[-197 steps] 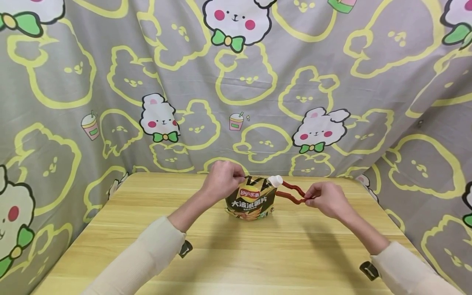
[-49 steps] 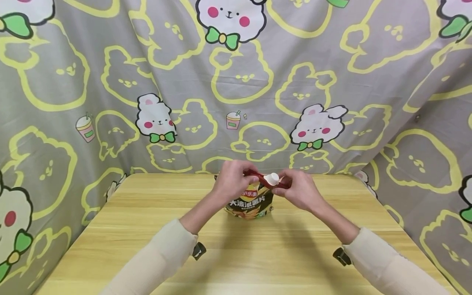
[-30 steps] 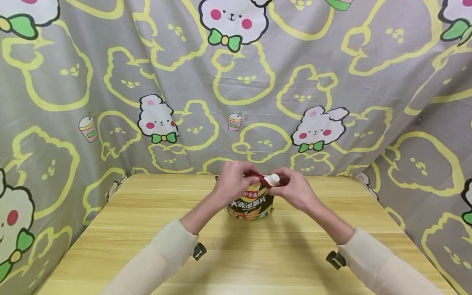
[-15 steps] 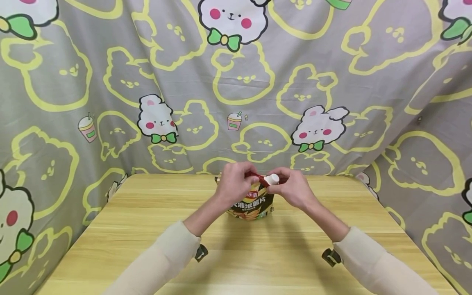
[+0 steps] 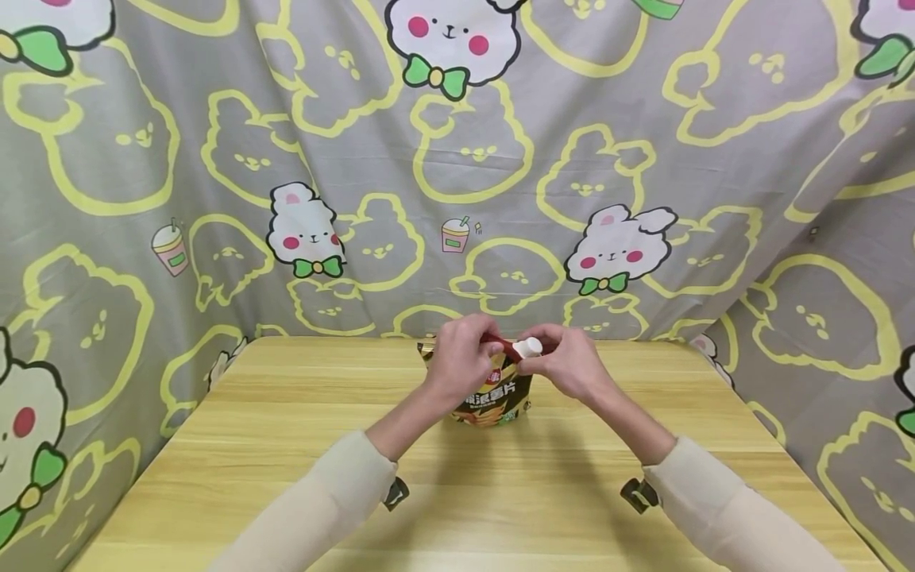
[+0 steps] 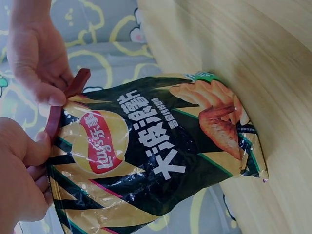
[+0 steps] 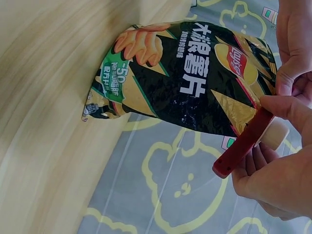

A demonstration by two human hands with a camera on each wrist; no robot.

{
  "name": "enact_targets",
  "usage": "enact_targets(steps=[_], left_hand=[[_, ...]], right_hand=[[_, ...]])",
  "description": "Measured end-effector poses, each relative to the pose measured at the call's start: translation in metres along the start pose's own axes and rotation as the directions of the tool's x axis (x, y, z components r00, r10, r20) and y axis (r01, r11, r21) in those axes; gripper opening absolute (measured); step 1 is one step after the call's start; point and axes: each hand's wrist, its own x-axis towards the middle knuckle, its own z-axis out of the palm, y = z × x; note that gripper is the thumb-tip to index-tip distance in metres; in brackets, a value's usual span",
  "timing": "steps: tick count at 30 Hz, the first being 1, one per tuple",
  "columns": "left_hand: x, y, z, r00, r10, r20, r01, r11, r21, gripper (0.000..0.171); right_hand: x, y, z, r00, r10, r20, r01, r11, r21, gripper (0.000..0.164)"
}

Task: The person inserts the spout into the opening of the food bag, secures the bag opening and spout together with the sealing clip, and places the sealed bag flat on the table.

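Observation:
A black-and-gold bag of Lay's chips [image 5: 506,396] stands upright on the table. A dark red bag clip [image 7: 243,144] with a white capped spout [image 5: 530,347] lies across the right part of its top edge. With thumb and fingers my left hand [image 5: 461,359] pinches the clip and bag top near the middle, covering part of the logo in the head view. My right hand [image 5: 568,363] grips the clip beside the spout, thumb on the near side. In the left wrist view the clip's end [image 6: 79,82] sticks out past the bag's corner. Fingers hide much of the clip.
The wooden table [image 5: 300,413] spreads around the bag on all sides. A grey curtain [image 5: 386,159] with cartoon prints hangs behind and at both sides. Small black devices [image 5: 638,496] are strapped at both wrists.
Earlier my right hand held the clip spread apart at the bag's right; now it lies along the top edge. Lately my left hand has slid slightly right along the top.

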Motion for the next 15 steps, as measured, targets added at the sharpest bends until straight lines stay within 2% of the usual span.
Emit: enact_targets(steps=[12,15], left_hand=[[0.0007,-0.0017,0.0024,1.000,0.016,-0.016,-0.015,1.000,0.025,0.013],[0.0018,-0.0025,0.0020,1.000,0.013,-0.001,-0.013,1.000,0.019,0.012]], right_hand=[[0.0046,-0.0020,-0.0021,1.000,0.005,0.011,-0.005,1.000,-0.021,0.034],[0.0054,-0.0017,-0.0024,1.000,0.001,0.018,0.000,1.000,-0.017,0.034]])
